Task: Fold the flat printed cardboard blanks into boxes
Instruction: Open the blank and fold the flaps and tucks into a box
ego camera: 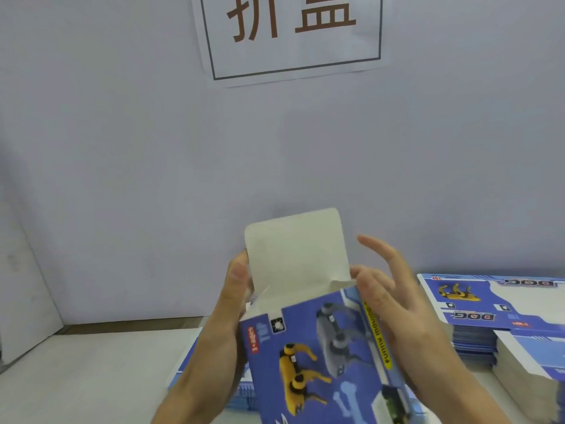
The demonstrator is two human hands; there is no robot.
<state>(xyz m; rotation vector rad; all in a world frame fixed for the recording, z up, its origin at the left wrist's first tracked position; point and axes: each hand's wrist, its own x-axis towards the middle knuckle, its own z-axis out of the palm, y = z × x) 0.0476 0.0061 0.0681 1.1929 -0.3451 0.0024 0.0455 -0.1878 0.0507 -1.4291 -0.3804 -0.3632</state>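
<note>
A blue printed box (318, 356) with yellow and grey robot dogs on its front is raised in front of me, its white top flap (295, 249) standing up and open. My left hand (232, 304) grips the box's left side, thumb up beside the flap. My right hand (388, 298) lies along the box's right edge with straight, spread fingers touching the corner by the flap. A stack of flat printed blanks (501, 304) sits at the right on the table.
More flat blanks (241, 390) lie on the white table (91, 377) under the box. A pale wall with a paper sign (293, 35) stands close behind. A white panel (21, 289) leans at the far left.
</note>
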